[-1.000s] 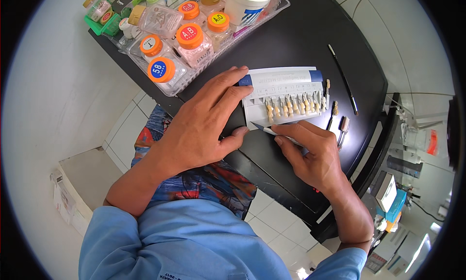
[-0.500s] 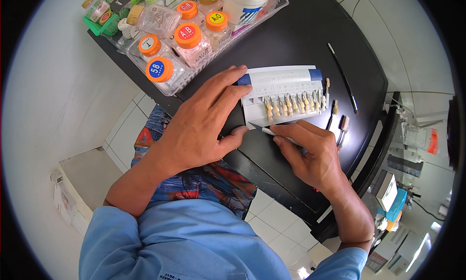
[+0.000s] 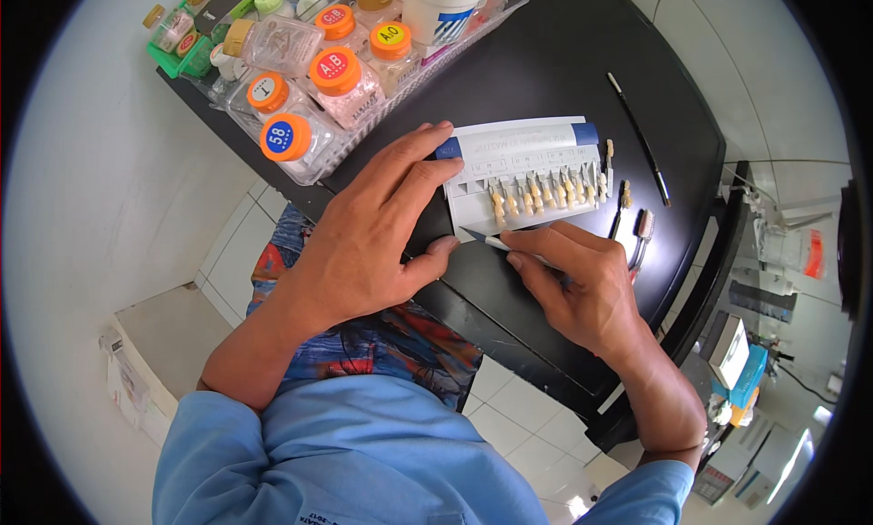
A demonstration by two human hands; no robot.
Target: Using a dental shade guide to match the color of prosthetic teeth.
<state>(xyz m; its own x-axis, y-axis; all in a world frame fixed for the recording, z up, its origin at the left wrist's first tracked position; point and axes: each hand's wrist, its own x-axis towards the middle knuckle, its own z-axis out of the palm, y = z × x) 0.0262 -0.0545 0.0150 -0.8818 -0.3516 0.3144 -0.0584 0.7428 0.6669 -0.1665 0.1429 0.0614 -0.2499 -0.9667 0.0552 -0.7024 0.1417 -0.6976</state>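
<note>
A tooth shade guide [image 3: 523, 143], a white holder with blue ends, lies on the black table. A row of tooth-coloured tabs [image 3: 536, 196] on metal stems stands along it. My left hand [image 3: 364, 225] is open, its fingers stretched out, two fingertips resting at the guide's blue left end. In a pen-like pinch, my right hand [image 3: 587, 284] grips a slim pale-handled tool [image 3: 496, 243] with a dark pointed tip. That tip is at the guide's lower left corner; whether it touches, I cannot tell.
A clear basket [image 3: 318, 172] of orange-capped jars [image 3: 335, 73] and a white tub [image 3: 444, 11] stands at the far left. A thin black brush [image 3: 639, 138] lies at the right, with a small brush [image 3: 644, 234] nearer. Shelves with boxes [image 3: 727, 352] are beyond the table's right edge.
The whole view has shifted slightly, so the basket and guide appear a little farther left. Both hands keep almost the same pose, and the tool's tip stays by the guide's corner.
</note>
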